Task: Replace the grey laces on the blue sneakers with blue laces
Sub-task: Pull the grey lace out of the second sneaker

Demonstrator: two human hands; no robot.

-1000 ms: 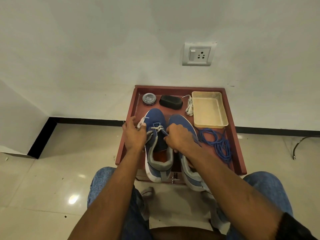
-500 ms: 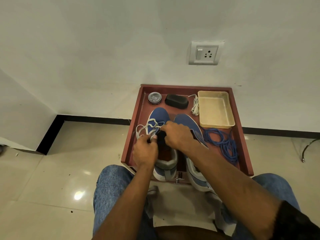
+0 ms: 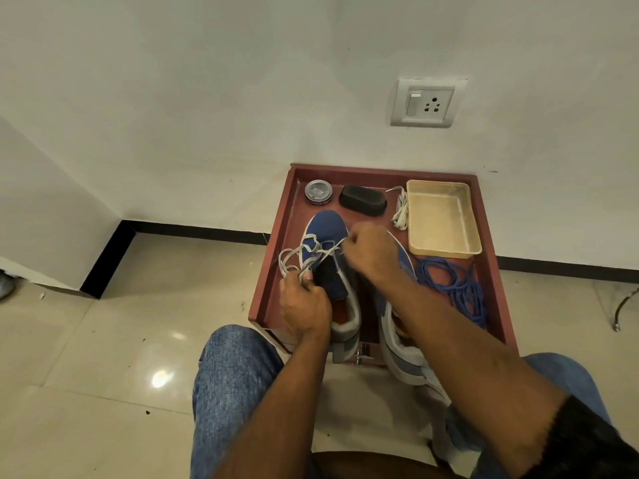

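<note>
Nearest, 2 knees in blue denim jeans (image 3: 235,382) frame the bottom of the view, over a glossy beige tiled floor (image 3: 86,357). Just beyond them stands a shallow reddish-brown wooden tray (image 3: 268,288) set against a white wall (image 3: 207,81).

Inside the tray lie 2 blue mesh sneakers with grey collars and white soles, toes pointing to the wall. At the left blue sneaker (image 3: 326,226), the left hand (image 3: 304,305) has its fingers curled round a loose bunch of flat grey lace (image 3: 288,259), which loops out over the tray's left rim. That lace crosses the shoe's upper eyelets and runs to the right hand (image 3: 371,252), which pinches it with curled fingers above the tongue; the hand is blurred, so the exact grip is hard to read. The right blue sneaker (image 3: 406,357) sits just beside the first, largely hidden under the right forearm, its heel hanging over the tray's near edge.

Right of the shoes, a tangled pile of round blue laces (image 3: 456,288) rests on the tray floor. Farther back sit a cream rectangular plastic basket (image 3: 444,219), a small bundle of pale flat laces (image 3: 401,210) touching its left side, a black oval shoe brush (image 3: 363,200), and a round silver tin (image 3: 318,192). Above, a white switch-and-socket plate (image 3: 427,103) is fixed to the wall.
</note>
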